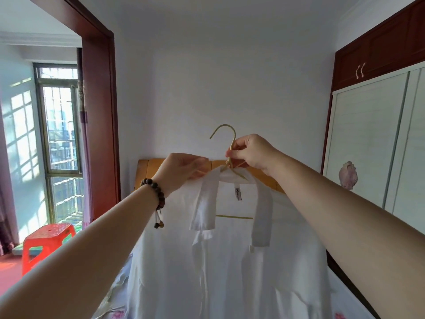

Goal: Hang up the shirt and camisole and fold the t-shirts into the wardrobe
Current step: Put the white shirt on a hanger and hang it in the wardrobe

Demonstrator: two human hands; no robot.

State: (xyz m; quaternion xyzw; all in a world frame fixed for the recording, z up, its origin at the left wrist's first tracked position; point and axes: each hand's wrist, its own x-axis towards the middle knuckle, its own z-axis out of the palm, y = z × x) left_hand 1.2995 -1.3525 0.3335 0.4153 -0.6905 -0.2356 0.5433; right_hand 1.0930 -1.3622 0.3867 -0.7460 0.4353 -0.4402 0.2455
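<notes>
A white collared shirt (pixel 220 261) hangs on a thin yellow hanger (pixel 230 143), held up in the air in front of me over the bed. My right hand (pixel 250 153) pinches the hanger's neck just below the hook. At the shirt's left shoulder, my left hand (pixel 181 168), with a bead bracelet on its wrist, grips the fabric beside the collar. The collar is turned up and the front is open, so the hanger's lower bar shows. The wardrobe (pixel 377 143) stands at the right with its white sliding doors shut. No camisole or t-shirts are visible.
A wooden headboard (pixel 147 171) stands against the far wall behind the shirt. Floral bedding (pixel 342 302) lies below. A dark wood doorway (pixel 101 111) on the left leads to a balcony with a red plastic stool (pixel 46 242) and a barred window.
</notes>
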